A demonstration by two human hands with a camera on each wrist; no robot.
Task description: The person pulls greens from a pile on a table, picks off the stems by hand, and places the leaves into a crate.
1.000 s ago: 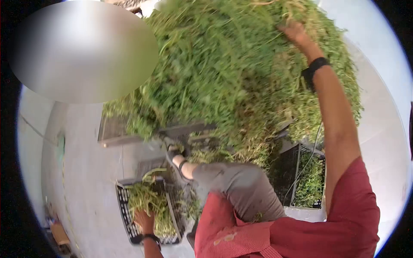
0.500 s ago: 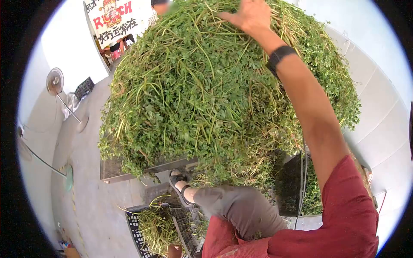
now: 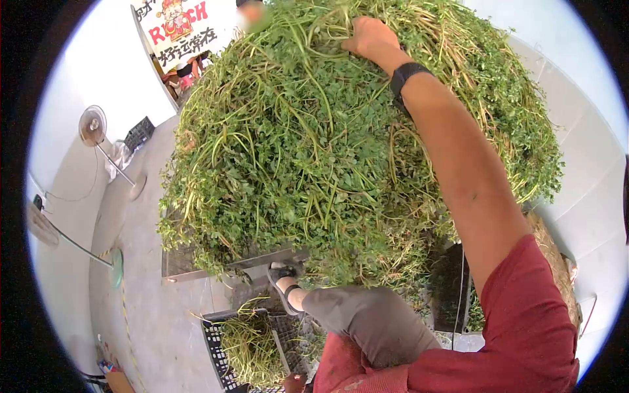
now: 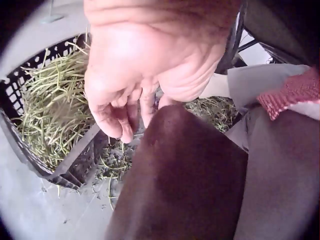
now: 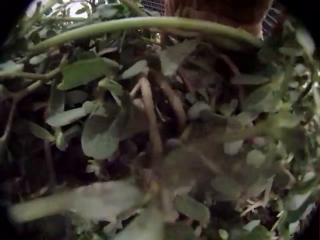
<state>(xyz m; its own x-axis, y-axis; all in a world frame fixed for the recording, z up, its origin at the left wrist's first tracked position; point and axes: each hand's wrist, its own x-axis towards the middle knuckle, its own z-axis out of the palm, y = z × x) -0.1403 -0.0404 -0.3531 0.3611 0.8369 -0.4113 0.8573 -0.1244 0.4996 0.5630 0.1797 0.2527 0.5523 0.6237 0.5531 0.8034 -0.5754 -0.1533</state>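
Observation:
A big heap of leafy green stems [image 3: 295, 157] rises in front of me in the head view. On its upper part lies my right hand [image 3: 373, 40], knuckles up, the fingertips sunk among the stems; I cannot tell whether they hold any. Leaves and a thick stem [image 5: 150, 22] fill the right wrist view, hiding most of that hand. My left hand [image 4: 145, 70] hangs by the trouser knee [image 4: 175, 165], its fingers loosely bent and nothing seen in them. Beside it stands a black plastic crate [image 4: 30, 140] filled with pale cut stems [image 4: 57, 110].
Under the heap is a low dark platform [image 3: 246, 262]. Loose stems litter the floor near my sandalled foot [image 3: 286, 285]. A dark crate [image 3: 449, 288] stands to the right below the heap. Two standing fans, one a grey pedestal fan [image 3: 93, 126], and a lettered banner [image 3: 175, 29] are farther left.
My right hand went from the heap's right side to its upper middle, raised with spread fingers half a second ago, then down onto the stems. My left hand has come out of the stem crate.

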